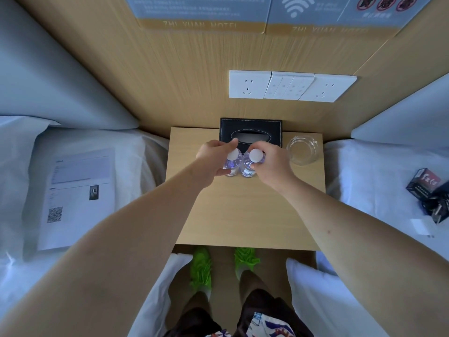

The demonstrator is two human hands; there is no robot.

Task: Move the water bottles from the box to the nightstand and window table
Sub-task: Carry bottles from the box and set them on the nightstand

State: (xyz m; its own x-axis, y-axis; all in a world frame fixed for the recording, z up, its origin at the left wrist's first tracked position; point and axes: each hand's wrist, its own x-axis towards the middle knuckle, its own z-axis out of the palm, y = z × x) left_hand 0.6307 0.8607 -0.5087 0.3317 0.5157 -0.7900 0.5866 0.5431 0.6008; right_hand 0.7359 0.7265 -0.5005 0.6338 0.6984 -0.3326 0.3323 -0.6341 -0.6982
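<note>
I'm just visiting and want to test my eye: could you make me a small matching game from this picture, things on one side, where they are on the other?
Things:
1. tissue box
2. glass ashtray
3. printed sheet
4. water bottles

Places:
A. on the left bed
B. nightstand, held by both hands
C. nightstand's back edge, against the wall
D. nightstand's right rear corner

Pairs: 1-C, 2-D, 3-A, 4-B

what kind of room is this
Most likely a twin hotel room. Signs on the wooden wall panel read "ZHI YUAN HOTEL", and a nightstand stands between two white-sheeted beds, under a strip of sockets and switches.
</note>
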